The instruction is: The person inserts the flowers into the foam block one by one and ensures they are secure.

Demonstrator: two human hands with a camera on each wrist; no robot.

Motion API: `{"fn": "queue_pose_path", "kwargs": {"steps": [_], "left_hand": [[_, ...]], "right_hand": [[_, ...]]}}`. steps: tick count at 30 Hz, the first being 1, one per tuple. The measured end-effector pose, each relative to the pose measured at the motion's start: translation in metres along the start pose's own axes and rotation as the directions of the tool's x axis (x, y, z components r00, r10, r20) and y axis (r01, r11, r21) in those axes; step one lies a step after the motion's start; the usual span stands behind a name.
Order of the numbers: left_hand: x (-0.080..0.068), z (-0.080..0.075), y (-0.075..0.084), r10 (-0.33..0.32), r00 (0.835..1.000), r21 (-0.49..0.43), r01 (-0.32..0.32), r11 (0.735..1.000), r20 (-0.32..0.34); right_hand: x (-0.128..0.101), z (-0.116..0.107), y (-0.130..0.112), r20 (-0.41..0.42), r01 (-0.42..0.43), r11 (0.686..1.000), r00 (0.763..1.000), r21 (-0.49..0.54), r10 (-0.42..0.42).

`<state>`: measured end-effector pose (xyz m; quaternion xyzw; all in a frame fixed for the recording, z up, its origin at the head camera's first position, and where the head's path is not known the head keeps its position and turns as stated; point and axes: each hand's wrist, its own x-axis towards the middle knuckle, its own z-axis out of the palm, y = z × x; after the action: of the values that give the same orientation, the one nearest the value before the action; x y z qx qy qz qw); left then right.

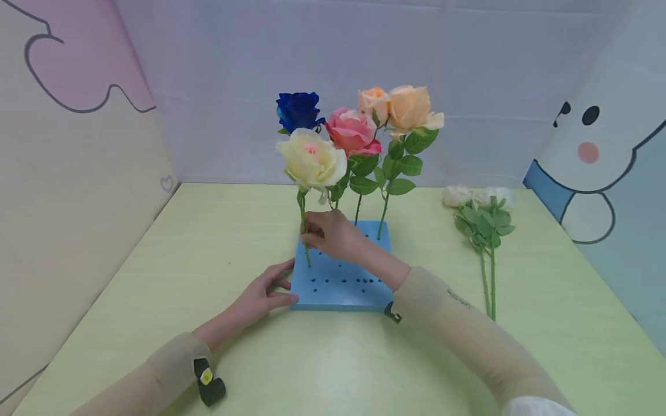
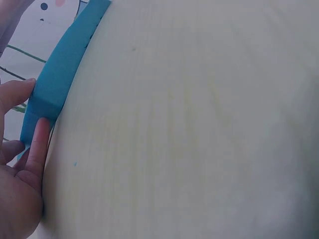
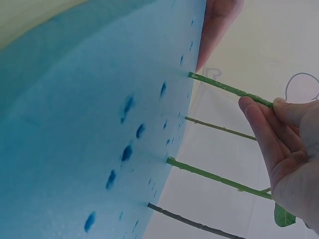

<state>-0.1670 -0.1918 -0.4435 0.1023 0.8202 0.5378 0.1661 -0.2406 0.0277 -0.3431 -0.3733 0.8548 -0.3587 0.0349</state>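
My right hand pinches the green stem of a cream rose with a pink centre. The stem's lower end meets the top of a blue foam board full of small holes, near its left side; how deep it sits I cannot tell. With fingers extended, my left hand touches the board's left edge, and the left wrist view shows fingertips against its side. Behind the cream rose stand a dark blue rose, a pink rose and peach roses, all upright.
On the table's right side lie white roses with green leaves and long stems, beside my right forearm. A pale cloth hangs behind the table. Printed panels with cartoon figures flank it on both sides.
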Motion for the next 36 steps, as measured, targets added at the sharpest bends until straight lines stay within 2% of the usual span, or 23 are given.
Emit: {"fn": "queue_pose_path", "kwargs": {"steps": [6,14,20,26,36], "left_hand": [[0.0006,0.0009,-0.0023,0.011,1.0,0.006,-0.011,1.0,-0.005],[-0.001,0.0007,-0.0061,0.012,1.0,0.004,-0.012,1.0,-0.005],[-0.0008,0.0014,-0.0033,0.01,1.0,-0.007,-0.01,1.0,0.0],[0.0002,0.0015,-0.0018,0.007,1.0,-0.021,-0.007,1.0,0.002],[0.0004,0.0021,-0.0016,-0.011,1.0,-0.015,0.011,1.0,0.003]], "right_hand": [[-0.0003,0.0018,0.0029,-0.009,-0.008,1.0,1.0,0.016,0.009],[0.0034,0.0054,0.0006,0.038,0.021,0.997,0.999,-0.07,-0.018],[0.0011,0.0025,-0.0027,0.028,-0.005,0.996,1.0,-0.087,0.007],[-0.0024,0.0011,-0.0007,0.001,-0.007,0.999,1.0,-0.047,0.007],[-0.0033,0.0007,-0.0022,0.013,-0.014,1.0,1.0,-0.023,0.014]]}}
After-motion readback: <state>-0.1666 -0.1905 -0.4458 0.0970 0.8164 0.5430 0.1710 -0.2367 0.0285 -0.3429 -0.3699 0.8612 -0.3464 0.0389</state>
